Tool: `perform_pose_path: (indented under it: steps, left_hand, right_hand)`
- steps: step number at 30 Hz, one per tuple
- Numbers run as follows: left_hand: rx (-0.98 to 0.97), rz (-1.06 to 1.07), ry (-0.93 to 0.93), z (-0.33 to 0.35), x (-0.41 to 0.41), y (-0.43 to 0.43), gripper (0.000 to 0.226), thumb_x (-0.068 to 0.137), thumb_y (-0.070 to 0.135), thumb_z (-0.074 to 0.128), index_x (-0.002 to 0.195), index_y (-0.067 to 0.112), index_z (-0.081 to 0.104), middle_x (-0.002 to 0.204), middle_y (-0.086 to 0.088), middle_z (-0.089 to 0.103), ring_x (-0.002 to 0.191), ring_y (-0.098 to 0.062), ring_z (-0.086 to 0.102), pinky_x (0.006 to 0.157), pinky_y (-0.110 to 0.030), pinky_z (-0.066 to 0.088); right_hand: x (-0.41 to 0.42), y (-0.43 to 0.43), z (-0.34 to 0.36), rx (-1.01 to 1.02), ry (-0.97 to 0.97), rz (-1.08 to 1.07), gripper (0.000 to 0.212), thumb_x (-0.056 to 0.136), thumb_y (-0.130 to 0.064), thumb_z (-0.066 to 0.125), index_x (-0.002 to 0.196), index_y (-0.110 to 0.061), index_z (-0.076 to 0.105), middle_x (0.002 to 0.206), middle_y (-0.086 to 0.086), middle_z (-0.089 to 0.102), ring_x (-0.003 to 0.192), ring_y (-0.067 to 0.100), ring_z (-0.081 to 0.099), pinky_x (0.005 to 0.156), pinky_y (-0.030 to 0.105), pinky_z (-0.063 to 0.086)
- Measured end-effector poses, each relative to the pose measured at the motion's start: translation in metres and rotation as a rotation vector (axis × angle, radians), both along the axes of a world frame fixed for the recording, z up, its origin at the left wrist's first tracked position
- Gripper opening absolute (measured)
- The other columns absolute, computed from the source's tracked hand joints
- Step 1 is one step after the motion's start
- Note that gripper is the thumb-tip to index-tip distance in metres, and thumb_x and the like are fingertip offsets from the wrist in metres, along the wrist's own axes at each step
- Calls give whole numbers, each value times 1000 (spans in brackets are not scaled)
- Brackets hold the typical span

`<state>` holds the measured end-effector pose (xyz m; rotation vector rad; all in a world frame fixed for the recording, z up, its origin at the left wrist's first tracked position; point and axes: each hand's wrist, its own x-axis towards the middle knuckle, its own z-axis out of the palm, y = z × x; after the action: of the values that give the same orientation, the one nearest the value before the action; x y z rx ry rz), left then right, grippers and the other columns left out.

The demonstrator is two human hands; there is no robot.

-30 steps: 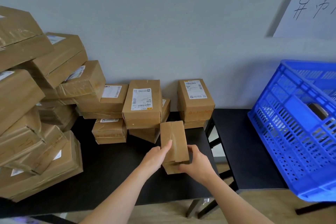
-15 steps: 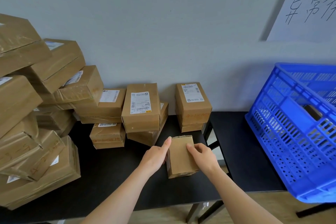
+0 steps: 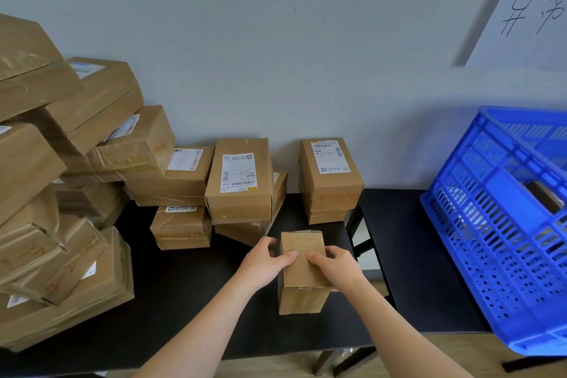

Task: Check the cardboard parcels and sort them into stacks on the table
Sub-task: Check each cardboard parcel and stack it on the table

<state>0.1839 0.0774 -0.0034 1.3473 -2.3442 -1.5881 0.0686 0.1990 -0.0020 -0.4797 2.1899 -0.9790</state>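
I see my left grip and right grip curled round the sides of a plain cardboard parcel, thumbs pressed on its upper face, at the front of the black desk. Behind it, labelled parcels sit stacked along the wall; a taller pile leans at the left, and a blue crate stands to the right

Only the person's two forearms and hands are in view. The forearms are slim and bare right to the frame's lower edge. The left hand and right hand are bare too, thumbnails short and plain.
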Motion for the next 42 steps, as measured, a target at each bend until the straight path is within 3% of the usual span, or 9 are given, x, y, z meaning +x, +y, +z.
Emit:
perform_pose_path:
  steps: [5,13,16,21,27,30,37,42]
  left_hand:
    - [10,-17,30,1,-5,2,73,84,48,66,145,31,28,146,1,39,132,-21,40,104,-40,41]
    - [113,-86,87,12,-1,0,66,90,46,57,146,31,27,146,1,37,133,-21,39,102,-41,42]
    - [174,-20,162,13,5,0,51,98,36,47,146,28,31,146,0,37,135,-22,37,104,-44,40]
    - [74,120,180,5,15,-9,39,101,19,43,140,22,43,143,-3,44,131,-22,43,107,-42,40]
    - [81,148,140,-6,24,-12,34,99,10,45,130,22,52,133,-4,52,122,-21,50,102,-37,44]
    - [92,142,131,-7,22,-11,34,98,8,46,127,22,55,132,-3,52,121,-21,50,101,-37,44]
    - [82,146,133,-9,21,-10,35,97,5,46,128,20,55,134,-3,52,125,-21,48,104,-39,43]
    - [86,188,120,-11,18,-7,32,97,13,49,129,18,53,132,-3,53,117,-18,51,90,-29,45]
  right_hand:
    - [-3,0,-1,14,-14,-21,56,87,-44,61,136,-21,45,99,-9,54,78,5,53,58,20,45]
    - [-3,0,7,11,5,-8,55,89,-40,60,137,-20,43,106,-7,53,91,11,53,73,25,47]
    - [1,-6,13,35,62,21,57,91,-35,59,142,-20,37,121,-2,54,93,10,49,73,23,44]
    - [19,-21,23,119,260,11,72,89,-45,56,148,-26,19,139,1,44,111,18,53,83,31,52]
    - [43,-39,25,265,392,132,111,70,-63,66,150,-27,-2,156,6,11,139,30,26,106,47,38]
    - [44,-38,25,340,436,170,116,69,-57,71,150,-27,-7,156,8,9,139,31,23,106,47,39]
    - [23,-23,29,189,246,28,106,70,-39,71,151,-28,4,144,8,30,124,28,43,92,41,50]
    - [15,-11,29,42,57,-163,100,72,-27,71,151,-26,10,145,9,34,124,30,43,92,41,48]
